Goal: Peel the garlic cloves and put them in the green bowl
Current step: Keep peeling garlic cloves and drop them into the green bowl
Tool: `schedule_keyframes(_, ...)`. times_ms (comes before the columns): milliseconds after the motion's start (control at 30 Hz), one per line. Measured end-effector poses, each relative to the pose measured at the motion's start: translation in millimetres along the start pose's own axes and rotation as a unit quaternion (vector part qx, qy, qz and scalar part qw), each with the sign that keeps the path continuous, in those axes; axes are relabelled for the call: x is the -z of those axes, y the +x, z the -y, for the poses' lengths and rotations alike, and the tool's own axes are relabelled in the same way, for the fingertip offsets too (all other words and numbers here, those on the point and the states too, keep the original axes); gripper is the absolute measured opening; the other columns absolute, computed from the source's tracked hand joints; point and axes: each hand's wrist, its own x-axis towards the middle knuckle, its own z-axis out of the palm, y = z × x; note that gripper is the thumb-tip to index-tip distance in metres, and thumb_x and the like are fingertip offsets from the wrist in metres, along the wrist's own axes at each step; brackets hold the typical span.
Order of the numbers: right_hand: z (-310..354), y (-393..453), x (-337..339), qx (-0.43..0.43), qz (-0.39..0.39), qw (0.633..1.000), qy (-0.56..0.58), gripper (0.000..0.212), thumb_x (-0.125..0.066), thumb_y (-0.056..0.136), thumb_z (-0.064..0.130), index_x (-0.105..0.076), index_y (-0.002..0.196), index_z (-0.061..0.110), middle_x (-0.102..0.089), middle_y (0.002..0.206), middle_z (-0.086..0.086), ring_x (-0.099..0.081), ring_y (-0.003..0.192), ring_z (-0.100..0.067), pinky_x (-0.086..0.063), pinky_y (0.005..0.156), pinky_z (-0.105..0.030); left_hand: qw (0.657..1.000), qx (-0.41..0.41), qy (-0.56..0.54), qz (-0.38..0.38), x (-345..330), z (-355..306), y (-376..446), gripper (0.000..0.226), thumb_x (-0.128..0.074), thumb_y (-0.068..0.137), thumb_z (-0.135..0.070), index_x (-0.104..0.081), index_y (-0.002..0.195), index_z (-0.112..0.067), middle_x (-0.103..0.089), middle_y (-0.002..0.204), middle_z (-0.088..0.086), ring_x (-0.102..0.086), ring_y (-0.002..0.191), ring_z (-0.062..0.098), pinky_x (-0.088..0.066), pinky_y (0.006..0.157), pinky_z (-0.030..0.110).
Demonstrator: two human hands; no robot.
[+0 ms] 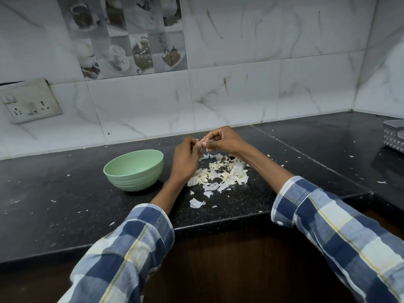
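Head view: both hands on one clove above the peel pile

Head view. The left hand [185,159] and right hand [225,139] meet above the counter [65,204], to the right of the bowl [133,170] and nearer the wall than it. Between their fingertips they pinch a clove [204,142], pinkish and partly wrapped in skin. Both hands have fingers curled in toward it, the left from the bowl side, the right from the far side. Checked blue and white sleeves cover both forearms.

The green bowl stands upright on the black speckled counter, just left of the left wrist. Its inside shows only in part, and no cloves can be seen in it from this angle.

Right of the bowl, under and in front of the hands, lies a pile of peels [220,174], with loose scraps trailing toward the counter's front edge and smaller flecks scattered wider.

On the tiled wall, left of and behind the bowl, sits a socket plate [30,101]. Far right of the bowl, at the frame edge, part of a grey container [394,136] shows.
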Motion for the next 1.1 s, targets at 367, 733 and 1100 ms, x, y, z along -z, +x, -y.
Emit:
schedule_keyframes(367,6.3,-8.2,-31.7,0.001,0.053,0.995,-0.082,0.02,-0.04,0.112,0.024,-0.052,0.105,0.011,-0.064,0.087,-0.003,-0.05,0.062,-0.005,-0.042,0.056,-0.019,0.996,0.047,-0.054,-0.045,-1.2,-2.5,1.1,0.018,-0.048,0.112,-0.013,-0.057,0.107,0.002,-0.072,0.082,0.005,-0.065,0.072,0.008,-0.055,0.075,0.032)
schedule_keyframes(733,13.3,-5.5,-24.5,-0.083,0.071,0.98,0.168,0.024,-0.037,0.109,0.009,-0.056,0.094,0.012,-0.058,0.069,0.0,-0.04,0.054,-0.006,-0.028,0.049,-0.02,0.991,0.035,-0.116,-0.058,0.1,-9.4,1.3,0.012,-0.058,0.108,-0.012,-0.062,0.103,-0.002,-0.071,0.087,0.012,-0.065,0.079,0.014,-0.054,0.079,0.033)
schedule_keyframes(1100,3.9,1.3,-9.1,-0.077,0.043,0.996,0.02,0.016,-0.05,0.107,0.016,-0.06,0.096,0.009,-0.059,0.062,0.006,-0.045,0.052,-0.007,-0.033,0.044,-0.016,0.994,0.016,-0.076,-0.08,4.8,-13.2,1.1,0.014,-0.069,0.097,-0.006,-0.065,0.096,-0.019,-0.073,0.094,0.002,-0.069,0.088,0.014,-0.057,0.076,0.029)
